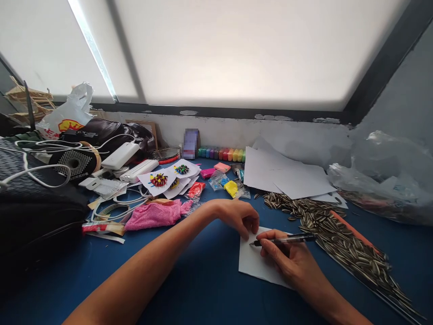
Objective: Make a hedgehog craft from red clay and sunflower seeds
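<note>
A small sheet of white paper (251, 259) lies on the blue tabletop in front of me. My right hand (287, 255) grips a black pen (287, 239), its tip at the paper's upper left part. Loosely bent over the sheet's top edge, my left hand (238, 216) rests with its thumb apart from the curled fingers, touching the paper. Beyond that hand are a yellow clay packet (231, 188) and a red packet (195, 190). White cards (162, 182) bearing small colourful clay figures lie farther left.
Striped sunflower seeds (352, 248) spread along the right side, near a clear plastic bag (389, 185). Larger white sheets (284, 171) lie behind them. At left are a pink cloth (154, 214), white cables, power banks (121, 155) and a black bag (37, 216). A phone (190, 143) leans against the wall.
</note>
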### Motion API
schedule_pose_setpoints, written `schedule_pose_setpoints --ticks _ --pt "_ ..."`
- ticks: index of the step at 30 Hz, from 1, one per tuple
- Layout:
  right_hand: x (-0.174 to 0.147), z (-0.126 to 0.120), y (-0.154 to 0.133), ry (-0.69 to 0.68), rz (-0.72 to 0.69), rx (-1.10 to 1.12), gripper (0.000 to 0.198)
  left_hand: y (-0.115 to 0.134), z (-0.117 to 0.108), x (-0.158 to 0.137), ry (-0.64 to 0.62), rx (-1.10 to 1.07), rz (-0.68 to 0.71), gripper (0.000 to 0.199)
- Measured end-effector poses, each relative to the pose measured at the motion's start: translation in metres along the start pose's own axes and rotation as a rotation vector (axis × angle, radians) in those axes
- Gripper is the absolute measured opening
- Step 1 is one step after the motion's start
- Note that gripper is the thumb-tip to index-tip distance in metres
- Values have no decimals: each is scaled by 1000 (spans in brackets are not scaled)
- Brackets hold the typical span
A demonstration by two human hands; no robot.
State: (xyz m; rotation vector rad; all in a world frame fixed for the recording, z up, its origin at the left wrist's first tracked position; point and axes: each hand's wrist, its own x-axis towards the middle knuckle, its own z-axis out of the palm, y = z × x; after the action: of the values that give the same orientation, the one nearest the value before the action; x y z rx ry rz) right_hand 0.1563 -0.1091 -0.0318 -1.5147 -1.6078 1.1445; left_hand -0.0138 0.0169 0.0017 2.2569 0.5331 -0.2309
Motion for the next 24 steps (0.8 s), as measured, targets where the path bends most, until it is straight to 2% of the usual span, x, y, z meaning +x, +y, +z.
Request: schedule_pose_setpoints --ticks 5,12,24 --pt "0 0 -3 3 7 -8 37 -1 1 1 33 -17 0 17" --pt "-4 -1 -5 -4 -21 -45 37 0 0 1 32 -54 -12 17" --pt "-1 -1 0 -20 -23 -20 39 -1 6 5 133 -34 -35 16"
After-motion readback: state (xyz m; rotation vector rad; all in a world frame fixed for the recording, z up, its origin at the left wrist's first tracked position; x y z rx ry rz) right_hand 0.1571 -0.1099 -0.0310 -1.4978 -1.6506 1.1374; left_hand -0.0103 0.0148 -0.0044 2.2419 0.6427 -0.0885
